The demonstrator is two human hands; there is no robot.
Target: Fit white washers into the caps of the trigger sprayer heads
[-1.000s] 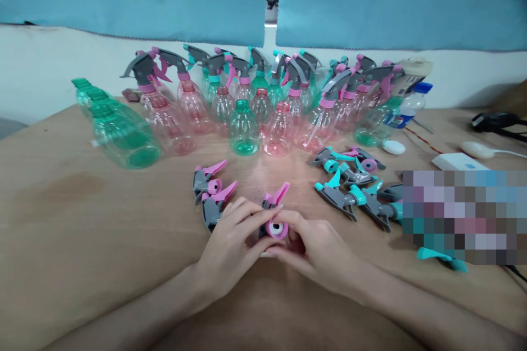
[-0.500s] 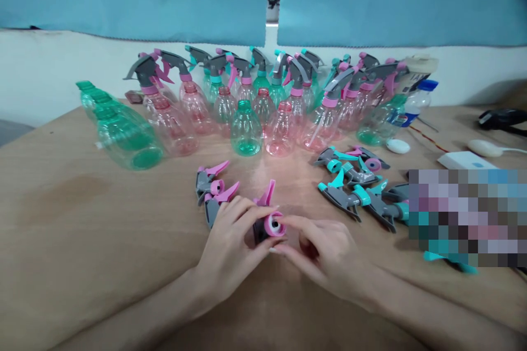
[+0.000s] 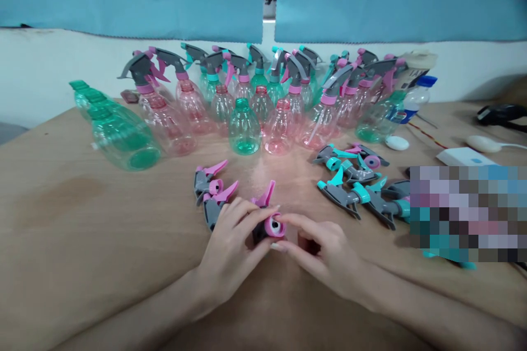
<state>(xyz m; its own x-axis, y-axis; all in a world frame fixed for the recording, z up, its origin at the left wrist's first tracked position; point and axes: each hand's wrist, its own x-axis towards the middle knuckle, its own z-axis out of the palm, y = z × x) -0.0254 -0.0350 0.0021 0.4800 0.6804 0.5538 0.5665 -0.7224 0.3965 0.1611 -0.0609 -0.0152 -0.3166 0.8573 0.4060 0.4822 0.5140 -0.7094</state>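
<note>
Between my hands, just below the centre of the frame, was a pink-and-grey plastic trigger spray head (image 3: 272, 222). Its round pink collar faced me, showing a white insert with a dark hole in the middle, and its pink trigger stuck up above my fingers. My left hand (image 3: 233, 238) was clamped on it, index finger over the top and thumb underneath, hiding much of the grey body. My right hand (image 3: 329, 244) was curled with a gap between finger and thumb; the index fingertip lay at the collar's edge, and the thumb tip was close by the left thumb, though I couldn't tell whether the two touched.

Just beyond my left knuckles lay two more pink-and-grey plastic spray heads (image 3: 202, 180), one partly covered by the hand. Right of centre was a loose cluster of mostly teal-and-grey plastic spray heads (image 3: 341, 197), running into a pixelated patch at the lower right that hid whatever lay there.

Across the middle of the frame stood clear pink and green plastic bottles (image 3: 245, 134), many topped with spray heads, the front ones open-necked. A blue-capped clear plastic bottle (image 3: 416, 100) stood at the upper right, before the white wall (image 3: 53, 66).
</note>
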